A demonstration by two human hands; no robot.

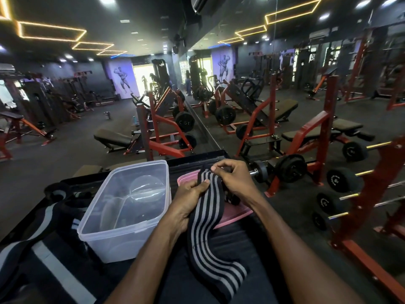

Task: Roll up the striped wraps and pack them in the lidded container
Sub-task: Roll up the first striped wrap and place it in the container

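Observation:
A black wrap with grey stripes (208, 233) hangs from both my hands and trails down over my lap. My left hand (188, 200) grips it from the left, thumb on top. My right hand (230, 178) pinches its upper end, just above the pink lid (238, 212). The clear plastic container (129, 207) stands open to the left of my hands, nothing in it. A second striped wrap (41, 222) lies loose at the far left on the black bench (190, 161).
A dumbbell rack (341, 187) with several black dumbbells stands to the right. Red weight benches and plate-loaded machines fill the floor ahead. A mirror wall runs down the middle of the room.

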